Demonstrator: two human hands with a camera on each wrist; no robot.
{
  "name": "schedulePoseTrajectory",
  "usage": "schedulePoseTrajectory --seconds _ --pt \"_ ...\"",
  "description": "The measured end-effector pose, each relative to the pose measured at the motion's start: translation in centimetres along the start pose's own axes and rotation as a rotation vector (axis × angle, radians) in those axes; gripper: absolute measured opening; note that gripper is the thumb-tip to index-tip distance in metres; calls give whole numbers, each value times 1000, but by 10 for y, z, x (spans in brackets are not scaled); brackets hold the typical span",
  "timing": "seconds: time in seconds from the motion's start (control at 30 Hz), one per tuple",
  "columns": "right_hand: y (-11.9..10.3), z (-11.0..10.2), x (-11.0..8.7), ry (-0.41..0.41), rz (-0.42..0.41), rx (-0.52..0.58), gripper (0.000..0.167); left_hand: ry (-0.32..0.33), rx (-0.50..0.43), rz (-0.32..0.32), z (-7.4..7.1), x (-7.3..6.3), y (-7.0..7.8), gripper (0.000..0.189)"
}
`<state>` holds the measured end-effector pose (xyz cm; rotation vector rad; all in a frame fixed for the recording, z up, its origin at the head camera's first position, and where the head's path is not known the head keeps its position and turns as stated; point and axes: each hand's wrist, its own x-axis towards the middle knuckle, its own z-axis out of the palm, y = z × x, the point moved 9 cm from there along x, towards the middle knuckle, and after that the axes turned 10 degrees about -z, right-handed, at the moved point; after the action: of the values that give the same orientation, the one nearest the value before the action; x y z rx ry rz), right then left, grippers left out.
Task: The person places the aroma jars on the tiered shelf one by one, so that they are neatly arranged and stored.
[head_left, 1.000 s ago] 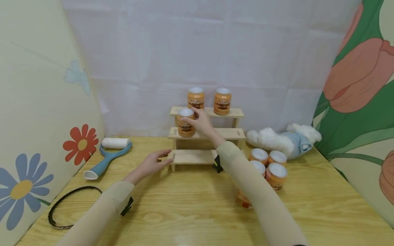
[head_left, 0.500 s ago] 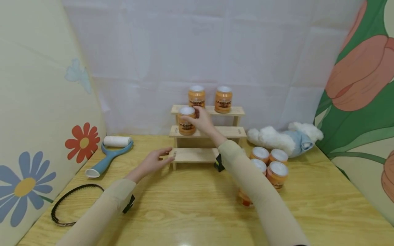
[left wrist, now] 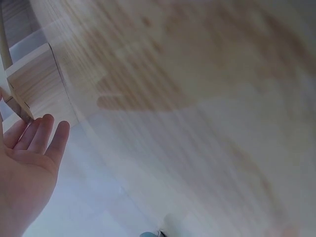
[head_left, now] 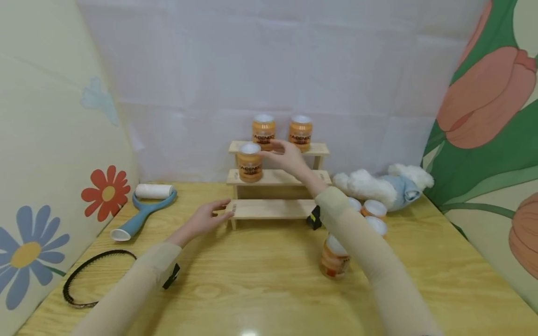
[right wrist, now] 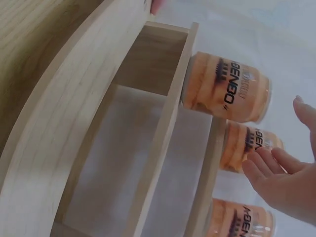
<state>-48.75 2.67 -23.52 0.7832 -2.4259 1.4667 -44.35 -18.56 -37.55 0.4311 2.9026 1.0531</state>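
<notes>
A small wooden three-step display rack [head_left: 273, 209] stands against the white cloth. On its middle step, at the left end, an orange can [head_left: 250, 163] with a white top stands upright. My right hand [head_left: 290, 160] is just to the right of that can, fingers spread and holding nothing; the right wrist view shows a gap between the hand [right wrist: 289, 182] and the can [right wrist: 227, 88]. Two matching cans, a left one [head_left: 264, 130] and a right one [head_left: 300, 132], occupy the top step. At the lowest step's left end, my left hand [head_left: 203, 218] rests its loosely bent fingertips by the edge.
Several more orange cans [head_left: 374, 210] are grouped to the right, partly behind the right sleeve, with one can [head_left: 335, 259] closer to me. Behind them lies a white plush toy [head_left: 388, 190] in blue. A lint roller [head_left: 145, 212] and a black headband [head_left: 98, 252] are on the left.
My right hand has let go of the can on the middle step and drawn off to the right. The left hand has stayed at the rack's lowest step.
</notes>
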Motion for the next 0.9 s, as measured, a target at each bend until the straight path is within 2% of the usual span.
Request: schedulePoseTrajectory --seconds 0.37,0.63,0.9 --pt "-5 -37 -25 -37 -42 -62 59 0 24 4 -3 8 0 62" --pt "-1 -53 -46 -42 -53 -56 57 -3 30 10 -1 9 -1 63" --pt "4 -62 -78 -79 -38 -21 55 -4 18 13 1 10 -1 61"
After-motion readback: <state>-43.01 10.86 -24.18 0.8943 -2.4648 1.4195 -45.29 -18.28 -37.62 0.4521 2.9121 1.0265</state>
